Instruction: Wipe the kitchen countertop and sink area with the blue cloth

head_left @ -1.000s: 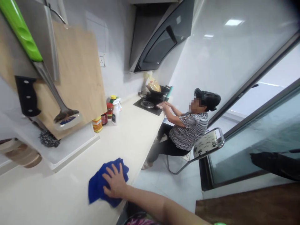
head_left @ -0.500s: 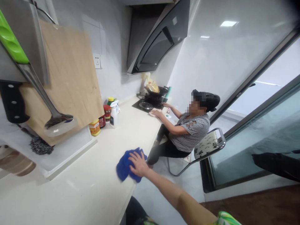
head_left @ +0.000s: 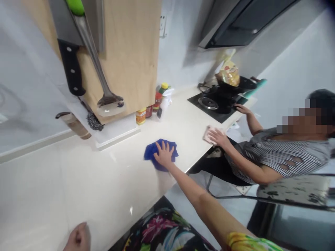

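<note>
Right hand (head_left: 164, 157) flat on the cloth (head_left: 153, 150) near the cutting board (head_left: 131, 52), grip wide open; left hand (head_left: 77, 238), grip curled shut.

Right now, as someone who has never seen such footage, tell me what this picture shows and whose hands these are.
There is no machine: the camera sits on a person's head and looks down at their bare hands. Their right hand lies flat, fingers spread, on a blue cloth on the white counter. Their left hand shows only at the bottom edge. The seated person's hand rests on a pale cloth near the stove. Some jars stand below a cutting board.
</note>
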